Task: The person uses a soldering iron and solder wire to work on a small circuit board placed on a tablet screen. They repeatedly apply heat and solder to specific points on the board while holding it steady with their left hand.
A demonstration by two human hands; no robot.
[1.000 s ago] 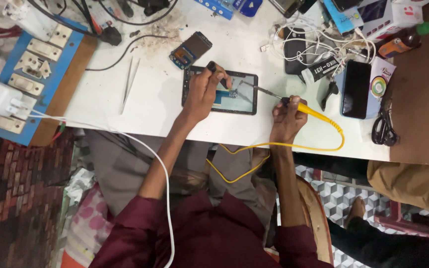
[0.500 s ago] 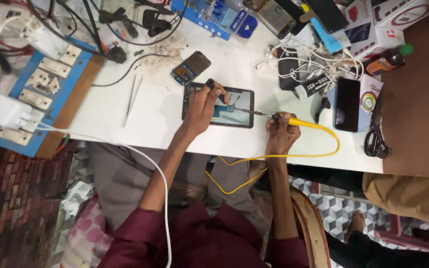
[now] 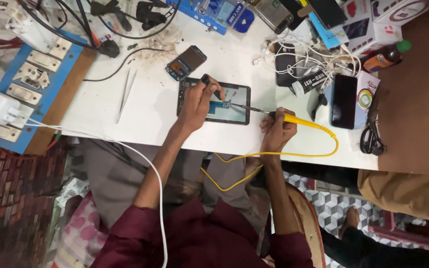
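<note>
While the left hand (image 3: 197,101) pins the opened tablet (image 3: 213,101) with a dark tool (image 3: 211,85), the right hand (image 3: 276,130), closed around the yellow soldering iron (image 3: 294,119), steadies its tip just beyond that grip

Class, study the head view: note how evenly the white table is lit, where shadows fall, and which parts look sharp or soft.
Head view: the table is brightly and evenly lit, almost washed out; soft shadows lie under the left hand and the right hand; the tablet and yellow soldering iron look sharp; the floor at lower left is dim; straight edges bend slightly toward the frame's rim.
</note>
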